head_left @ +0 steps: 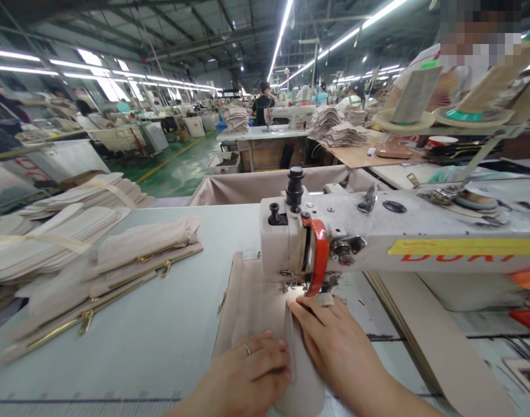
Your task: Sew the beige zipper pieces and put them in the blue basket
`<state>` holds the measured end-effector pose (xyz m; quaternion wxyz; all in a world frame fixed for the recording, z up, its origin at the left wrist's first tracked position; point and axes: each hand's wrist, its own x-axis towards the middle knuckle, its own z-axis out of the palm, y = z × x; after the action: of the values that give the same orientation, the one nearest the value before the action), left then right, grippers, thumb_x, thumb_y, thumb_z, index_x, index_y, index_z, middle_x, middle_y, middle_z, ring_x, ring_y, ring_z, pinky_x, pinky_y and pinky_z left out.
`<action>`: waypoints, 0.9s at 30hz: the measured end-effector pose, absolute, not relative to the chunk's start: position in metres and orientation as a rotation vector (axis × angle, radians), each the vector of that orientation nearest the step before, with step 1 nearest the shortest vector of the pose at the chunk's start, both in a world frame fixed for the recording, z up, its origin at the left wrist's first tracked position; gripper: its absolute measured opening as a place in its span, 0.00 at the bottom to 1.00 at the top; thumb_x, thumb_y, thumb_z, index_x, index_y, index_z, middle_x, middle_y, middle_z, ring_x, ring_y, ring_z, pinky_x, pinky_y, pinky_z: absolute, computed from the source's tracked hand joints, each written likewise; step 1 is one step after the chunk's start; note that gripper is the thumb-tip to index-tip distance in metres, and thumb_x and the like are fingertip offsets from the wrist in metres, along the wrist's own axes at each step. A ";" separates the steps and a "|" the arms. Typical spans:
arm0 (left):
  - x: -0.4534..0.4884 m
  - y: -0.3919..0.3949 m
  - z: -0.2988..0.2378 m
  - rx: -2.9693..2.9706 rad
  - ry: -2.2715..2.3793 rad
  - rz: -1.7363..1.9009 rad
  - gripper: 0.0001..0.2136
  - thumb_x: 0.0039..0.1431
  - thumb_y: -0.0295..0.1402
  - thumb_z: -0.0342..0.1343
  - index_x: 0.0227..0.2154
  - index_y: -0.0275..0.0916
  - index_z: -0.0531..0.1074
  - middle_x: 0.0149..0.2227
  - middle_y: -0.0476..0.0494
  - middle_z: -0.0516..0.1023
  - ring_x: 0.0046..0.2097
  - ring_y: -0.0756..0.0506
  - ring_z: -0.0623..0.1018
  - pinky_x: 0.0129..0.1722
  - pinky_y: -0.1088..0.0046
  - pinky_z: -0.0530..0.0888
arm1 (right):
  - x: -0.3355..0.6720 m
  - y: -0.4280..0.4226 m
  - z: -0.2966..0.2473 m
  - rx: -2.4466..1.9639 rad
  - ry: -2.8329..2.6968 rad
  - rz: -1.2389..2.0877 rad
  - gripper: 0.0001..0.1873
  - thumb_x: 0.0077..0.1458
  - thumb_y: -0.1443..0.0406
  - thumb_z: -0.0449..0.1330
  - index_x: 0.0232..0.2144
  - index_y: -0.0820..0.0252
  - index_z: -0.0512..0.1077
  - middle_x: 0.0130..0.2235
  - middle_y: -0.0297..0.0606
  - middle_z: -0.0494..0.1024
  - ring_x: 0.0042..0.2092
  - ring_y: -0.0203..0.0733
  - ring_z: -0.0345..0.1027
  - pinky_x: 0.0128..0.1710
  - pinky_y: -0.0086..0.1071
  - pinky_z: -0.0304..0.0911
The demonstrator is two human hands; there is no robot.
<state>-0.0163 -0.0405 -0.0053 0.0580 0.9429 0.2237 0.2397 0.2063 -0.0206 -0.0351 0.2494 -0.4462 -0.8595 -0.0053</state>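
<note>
A beige fabric piece (251, 301) lies under the needle area of a white sewing machine (377, 220), with a brass zipper pull at its left edge. My left hand (253, 370), wearing a ring, rests on the fabric with its fingers laid over it. Close to the presser foot (294, 285), my right hand (334, 330) presses down, its fingers stretched forward below the orange guard (319, 255). A second, narrower beige panel (302, 370) with a rounded end lies beneath both hands, overlapping the first.
Zippered beige pieces (147, 246) lie on the table at left, beside tied stacks of pale panels (51, 237). Long beige strips (447, 341) sit right of the machine. Thread cones (416, 92) stand at upper right, near a person. Further workstations fill the background.
</note>
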 end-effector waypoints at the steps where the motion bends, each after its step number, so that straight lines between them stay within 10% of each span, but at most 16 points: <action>1: -0.017 -0.039 -0.002 2.844 0.686 0.668 0.12 0.69 0.27 0.45 0.44 0.37 0.74 0.44 0.43 0.81 0.52 0.48 0.77 0.63 0.70 0.64 | 0.206 -0.021 -0.036 -1.218 -2.340 -0.014 0.23 0.62 0.73 0.51 0.58 0.59 0.65 0.52 0.41 0.72 0.49 0.49 0.63 0.50 0.45 0.56; 27: -0.005 0.022 -0.006 2.705 0.997 0.603 0.10 0.65 0.24 0.49 0.44 0.39 0.74 0.48 0.44 0.77 0.49 0.45 0.76 0.53 0.68 0.74 | 0.205 -0.018 -0.034 -1.205 -2.346 0.017 0.23 0.62 0.72 0.53 0.59 0.59 0.63 0.48 0.43 0.72 0.50 0.51 0.63 0.49 0.47 0.59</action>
<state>-0.0047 0.0220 -0.0057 0.0980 0.9140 0.3370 0.2037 0.2053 -0.0185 -0.0335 0.2493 -0.4425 -0.8614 0.0062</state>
